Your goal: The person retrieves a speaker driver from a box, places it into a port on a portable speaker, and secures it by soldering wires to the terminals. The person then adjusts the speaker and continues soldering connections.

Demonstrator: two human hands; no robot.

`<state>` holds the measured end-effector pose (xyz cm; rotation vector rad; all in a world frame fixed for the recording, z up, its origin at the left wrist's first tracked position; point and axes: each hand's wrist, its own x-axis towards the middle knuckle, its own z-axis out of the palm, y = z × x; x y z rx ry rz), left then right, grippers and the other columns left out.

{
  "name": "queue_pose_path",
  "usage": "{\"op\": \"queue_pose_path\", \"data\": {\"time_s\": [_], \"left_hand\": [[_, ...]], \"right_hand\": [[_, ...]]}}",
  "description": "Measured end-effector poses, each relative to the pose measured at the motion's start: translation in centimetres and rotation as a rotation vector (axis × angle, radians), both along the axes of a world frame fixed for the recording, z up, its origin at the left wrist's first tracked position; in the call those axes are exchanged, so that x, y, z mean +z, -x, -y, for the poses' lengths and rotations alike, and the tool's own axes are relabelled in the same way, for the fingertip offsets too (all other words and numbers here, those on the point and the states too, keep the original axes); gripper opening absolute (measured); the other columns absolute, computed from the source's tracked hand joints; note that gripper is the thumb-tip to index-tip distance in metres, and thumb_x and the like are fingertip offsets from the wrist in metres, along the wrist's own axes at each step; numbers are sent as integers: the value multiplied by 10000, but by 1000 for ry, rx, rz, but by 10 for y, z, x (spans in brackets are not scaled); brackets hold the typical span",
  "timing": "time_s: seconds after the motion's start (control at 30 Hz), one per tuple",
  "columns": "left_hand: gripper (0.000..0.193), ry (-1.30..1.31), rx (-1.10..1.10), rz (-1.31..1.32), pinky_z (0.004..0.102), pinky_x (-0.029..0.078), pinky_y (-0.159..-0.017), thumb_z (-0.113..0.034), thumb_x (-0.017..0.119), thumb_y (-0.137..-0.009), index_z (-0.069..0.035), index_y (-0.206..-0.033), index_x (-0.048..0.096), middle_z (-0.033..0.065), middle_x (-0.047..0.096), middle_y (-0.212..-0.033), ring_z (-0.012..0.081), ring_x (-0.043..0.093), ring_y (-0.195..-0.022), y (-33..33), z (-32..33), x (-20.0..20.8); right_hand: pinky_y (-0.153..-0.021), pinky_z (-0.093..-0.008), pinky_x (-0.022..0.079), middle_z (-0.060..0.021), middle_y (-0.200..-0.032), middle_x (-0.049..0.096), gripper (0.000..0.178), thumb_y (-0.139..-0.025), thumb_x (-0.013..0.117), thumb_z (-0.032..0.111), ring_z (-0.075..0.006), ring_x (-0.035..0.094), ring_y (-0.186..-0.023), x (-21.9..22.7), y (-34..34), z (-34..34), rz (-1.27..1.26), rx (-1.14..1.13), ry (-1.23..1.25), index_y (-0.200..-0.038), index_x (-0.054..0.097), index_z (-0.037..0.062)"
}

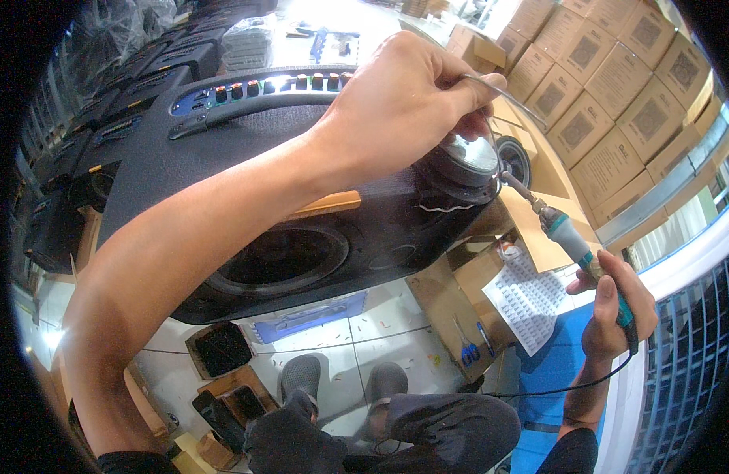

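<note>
A thin, silvery solder wire (516,103) is pinched between the thumb and fingers of my left hand (416,110). This hand is above a small round speaker driver (469,162), which rests at the right end of a large black speaker cabinet (163,182). My right hand (617,308) grips a soldering iron (568,235) by its green and grey handle. The iron's tip points up and left, close to the driver's right edge; whether it touches cannot be made out. A thin pale wire (447,208) hangs below the driver. My left forearm passes over the cabinet, hiding part of its front.
Stacked cardboard boxes (586,87) fill the far right. More black cabinets (143,103) line the left. Below right are a printed label sheet (526,296), blue-handled scissors (467,351) and a pen (485,338). The iron's black cord (566,391) runs left towards my knee.
</note>
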<state>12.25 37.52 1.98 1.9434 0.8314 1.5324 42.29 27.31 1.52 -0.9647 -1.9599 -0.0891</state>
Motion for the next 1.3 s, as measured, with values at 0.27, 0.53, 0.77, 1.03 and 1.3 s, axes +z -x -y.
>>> {"op": "queue_pose_path", "data": {"time_s": [0.27, 0.53, 0.77, 1.03, 1.3], "left_hand": [[309, 21, 15, 23, 287, 560, -736, -188, 600, -989, 61, -891, 755, 127, 739, -786, 150, 703, -727, -2, 4, 1], [274, 5, 8, 86, 294, 579, -760, -139, 599, -973, 95, -950, 739, 154, 740, -820, 166, 723, -764, -2, 2, 2], [276, 25, 13, 75, 297, 581, -756, -136, 594, -969, 103, -957, 732, 155, 738, -818, 169, 722, -764, -2, 2, 1], [293, 46, 0, 94, 296, 580, -748, -155, 593, -980, 105, -957, 727, 159, 734, -822, 170, 717, -755, -2, 4, 2], [323, 48, -15, 101, 294, 582, -748, -184, 598, -998, 107, -932, 721, 161, 730, -822, 173, 722, -763, -2, 6, 3]], "right_hand": [[-639, -333, 570, -195, -819, 706, 286, -911, 672, 169, -247, 726, -680, 3, 1, -1, 18, 26, 10, -1071, 694, -67], [-644, -327, 579, -189, -821, 709, 223, -904, 691, 103, -241, 727, -689, 6, 0, -3, 95, 80, -32, -1070, 698, -47], [-654, -331, 582, -191, -833, 714, 240, -859, 715, 67, -241, 730, -703, 9, -1, -4, 163, 70, -73, -1071, 698, -45], [-683, -342, 583, -200, -852, 723, 266, -792, 731, 38, -261, 737, -749, 18, -3, -3, 245, 77, -80, -1042, 707, -53], [-679, -340, 581, -210, -882, 716, 272, -769, 732, -6, -270, 730, -751, 25, -2, -3, 238, 116, -53, -1036, 708, -55]]}}
